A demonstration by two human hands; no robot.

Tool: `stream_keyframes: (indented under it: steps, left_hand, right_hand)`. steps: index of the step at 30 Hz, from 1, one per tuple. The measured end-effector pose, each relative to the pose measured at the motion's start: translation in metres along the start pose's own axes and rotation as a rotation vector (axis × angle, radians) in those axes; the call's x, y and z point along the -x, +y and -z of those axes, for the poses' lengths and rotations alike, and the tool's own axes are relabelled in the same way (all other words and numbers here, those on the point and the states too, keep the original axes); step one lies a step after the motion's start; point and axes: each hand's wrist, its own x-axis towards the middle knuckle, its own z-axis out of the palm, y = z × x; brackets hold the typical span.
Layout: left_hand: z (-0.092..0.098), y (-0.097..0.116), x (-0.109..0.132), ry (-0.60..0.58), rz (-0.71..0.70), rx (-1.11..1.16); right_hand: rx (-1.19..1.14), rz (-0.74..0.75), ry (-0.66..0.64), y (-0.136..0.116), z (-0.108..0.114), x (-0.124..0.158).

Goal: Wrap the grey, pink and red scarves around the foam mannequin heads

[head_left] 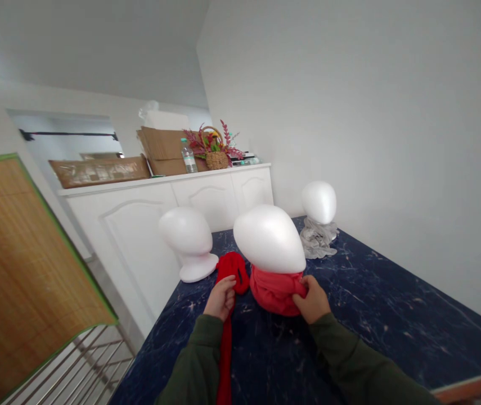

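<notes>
A white foam mannequin head [268,236] stands in the middle of the table with a coral-pink scarf [274,292] wrapped round its neck. My right hand [314,301] pinches the scarf at its right side. Left of that head, my left hand [221,298] is closed on a bright red scarf [232,264]. Part of the red scarf lies bunched on the table, and a long strip runs down past my left forearm toward the near edge. Another foam head [187,233], bare at the neck, stands to the left.
At the back right, a third foam head [319,202] has a grey cloth [318,239] round its base. The dark blue marbled table [375,304] meets a white cabinet [147,225] holding cardboard boxes [164,149], a bottle [188,157] and a flower basket [216,160]. A bamboo mat [25,270] hangs left.
</notes>
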Motion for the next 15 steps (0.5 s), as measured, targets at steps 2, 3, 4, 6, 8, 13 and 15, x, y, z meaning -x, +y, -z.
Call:
stream_keyframes:
  steps: [2, 3, 4, 6, 8, 13, 15]
  left_hand:
    - [0.004, 0.001, -0.004, 0.050, -0.065, -0.018]
    - [0.003, 0.000, -0.005, 0.053, -0.082, -0.037]
    - [0.000, -0.003, -0.005, 0.043, -0.094, -0.064]
    - [-0.008, -0.009, -0.002, -0.001, -0.118, -0.140]
    - [-0.019, -0.016, 0.004, -0.060, -0.152, -0.240]
    - [-0.037, -0.030, 0.021, -0.200, -0.374, -0.610]
    - [-0.040, -0.032, 0.023, -0.196, -0.514, -0.816]
  right_hand:
    - [-0.014, -0.028, -0.011, 0.007, 0.002, -0.005]
    - [-0.026, -0.038, -0.024, 0.010, 0.002, -0.006]
    - [-0.039, -0.042, -0.043, 0.012, 0.000, -0.006]
    - [-0.065, -0.034, -0.088, 0.013, -0.003, -0.005]
    - [-0.093, -0.024, -0.108, 0.014, -0.007, -0.002]
    - [-0.197, -0.103, -0.194, 0.011, -0.011, 0.001]
    - [-0.229, -0.116, -0.266, 0.010, -0.010, 0.001]
